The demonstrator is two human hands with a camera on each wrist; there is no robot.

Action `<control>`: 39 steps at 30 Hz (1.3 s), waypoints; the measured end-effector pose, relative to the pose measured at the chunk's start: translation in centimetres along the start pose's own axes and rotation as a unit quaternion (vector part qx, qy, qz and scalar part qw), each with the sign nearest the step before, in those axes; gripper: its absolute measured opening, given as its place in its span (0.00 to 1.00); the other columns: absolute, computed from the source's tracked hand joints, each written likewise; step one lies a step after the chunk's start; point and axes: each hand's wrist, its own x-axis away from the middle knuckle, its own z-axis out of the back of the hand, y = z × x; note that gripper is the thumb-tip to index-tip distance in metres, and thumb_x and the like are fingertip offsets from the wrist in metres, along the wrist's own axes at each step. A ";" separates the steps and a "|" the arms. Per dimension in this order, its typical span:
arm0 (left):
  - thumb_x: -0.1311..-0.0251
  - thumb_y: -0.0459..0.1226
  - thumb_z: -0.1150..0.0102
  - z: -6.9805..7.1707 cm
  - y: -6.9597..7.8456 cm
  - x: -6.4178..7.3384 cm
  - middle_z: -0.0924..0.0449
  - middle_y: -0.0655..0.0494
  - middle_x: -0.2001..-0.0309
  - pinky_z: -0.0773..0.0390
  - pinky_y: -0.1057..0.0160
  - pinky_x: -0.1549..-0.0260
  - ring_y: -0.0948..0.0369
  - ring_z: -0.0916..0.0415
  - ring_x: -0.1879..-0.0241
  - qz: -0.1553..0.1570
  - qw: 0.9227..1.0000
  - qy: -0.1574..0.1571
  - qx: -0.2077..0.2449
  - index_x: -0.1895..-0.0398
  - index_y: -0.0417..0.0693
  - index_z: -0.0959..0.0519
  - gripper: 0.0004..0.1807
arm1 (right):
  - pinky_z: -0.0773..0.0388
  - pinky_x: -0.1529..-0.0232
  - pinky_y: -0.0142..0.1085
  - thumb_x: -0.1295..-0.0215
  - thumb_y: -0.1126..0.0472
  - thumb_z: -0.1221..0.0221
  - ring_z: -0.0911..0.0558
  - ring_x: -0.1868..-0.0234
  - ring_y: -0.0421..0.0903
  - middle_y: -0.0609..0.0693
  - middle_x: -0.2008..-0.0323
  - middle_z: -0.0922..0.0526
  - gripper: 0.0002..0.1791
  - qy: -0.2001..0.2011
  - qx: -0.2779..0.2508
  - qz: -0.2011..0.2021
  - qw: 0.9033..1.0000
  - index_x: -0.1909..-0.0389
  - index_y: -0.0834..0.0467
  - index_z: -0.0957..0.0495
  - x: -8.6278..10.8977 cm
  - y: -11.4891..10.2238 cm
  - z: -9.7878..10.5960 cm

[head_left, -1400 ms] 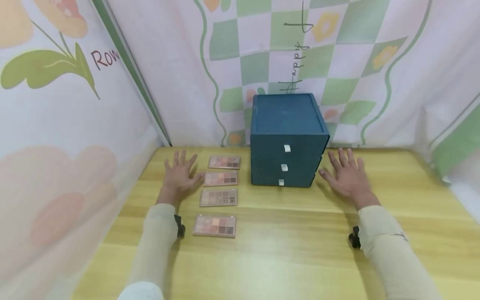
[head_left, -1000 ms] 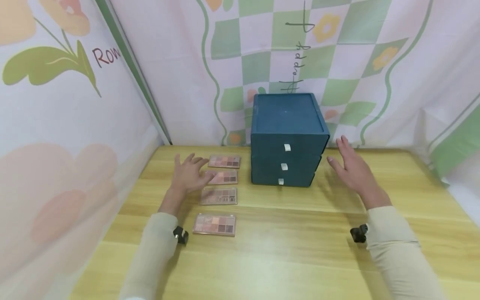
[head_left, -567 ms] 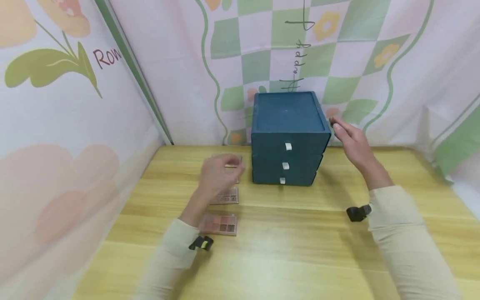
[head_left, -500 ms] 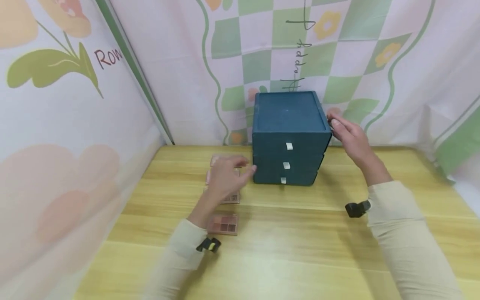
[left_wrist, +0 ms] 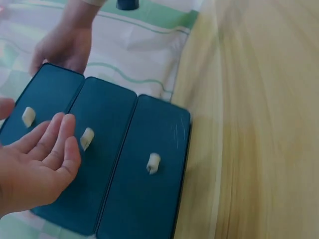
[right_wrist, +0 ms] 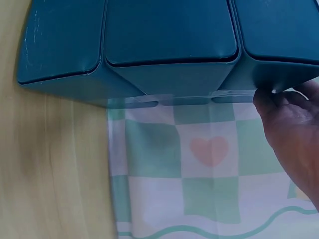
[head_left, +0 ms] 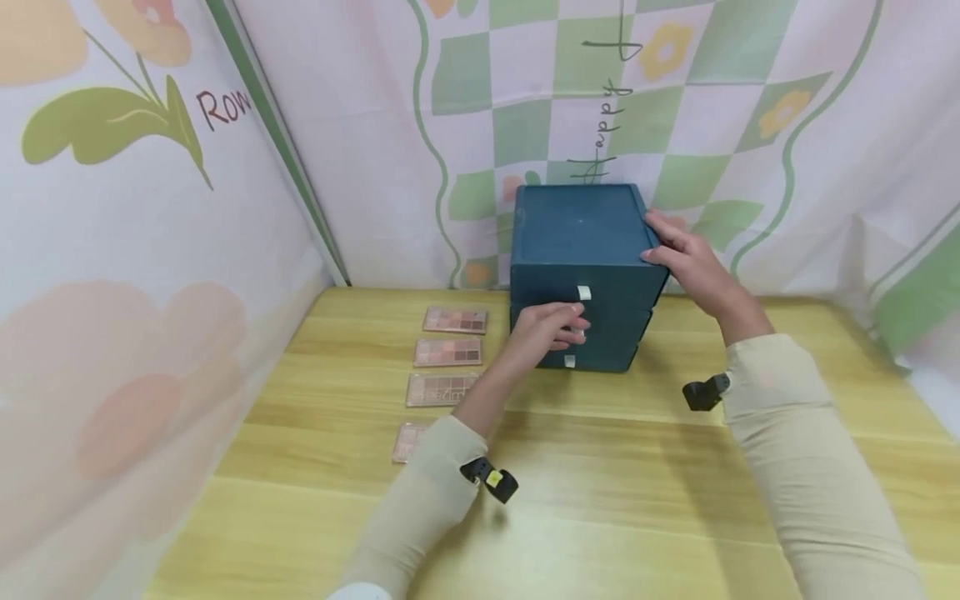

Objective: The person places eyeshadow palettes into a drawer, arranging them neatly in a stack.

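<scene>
The left grip [head_left: 550, 327] is hanging released, fingers loosely bent beside the middle white tab handle [left_wrist: 87, 139] of a dark teal three-drawer cabinet [head_left: 579, 223]; the right grip [head_left: 697, 271] is grasping the cabinet's upper right edge. The cabinet is standing toward the back of a pale yellow wood-grain bench [head_left: 600, 500]. To its left, four flat pinkish rectangular palettes [head_left: 447, 352] are lying in a column. White green-checked fabric [head_left: 521, 133] is hanging behind, flower-printed white fabric [head_left: 172, 225] at left.
</scene>
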 end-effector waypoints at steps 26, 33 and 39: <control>0.23 0.43 0.52 -3.5 1.5 -1.8 0.11 0.41 0.53 0.13 0.64 0.53 0.67 0.15 0.67 0.037 0.979 0.053 0.195 0.55 0.39 0.14 0.19 | 0.56 0.18 0.32 0.24 0.65 0.56 0.69 0.17 0.51 0.49 0.17 0.75 0.41 0.012 -0.180 0.018 0.983 0.19 0.55 0.68 -0.3 0.8 -1.2; 0.24 0.41 0.52 -4.0 1.1 -0.9 0.12 0.36 0.52 0.13 0.63 0.52 0.68 0.15 0.69 0.013 0.979 0.055 0.195 0.54 0.35 0.15 0.19 | 0.51 0.19 0.29 0.24 0.65 0.57 0.67 0.17 0.51 0.50 0.17 0.74 0.41 0.011 -0.203 0.009 0.979 0.19 0.53 0.68 -0.2 0.8 -1.2; 0.24 0.41 0.52 -4.4 0.8 0.0 0.12 0.36 0.52 0.13 0.60 0.51 0.63 0.12 0.64 0.005 0.979 0.068 0.192 0.54 0.36 0.14 0.19 | 0.39 0.27 0.22 0.24 0.65 0.57 0.64 0.17 0.52 0.51 0.17 0.73 0.41 0.007 -0.217 0.004 0.976 0.18 0.51 0.68 -0.3 1.0 -1.3</control>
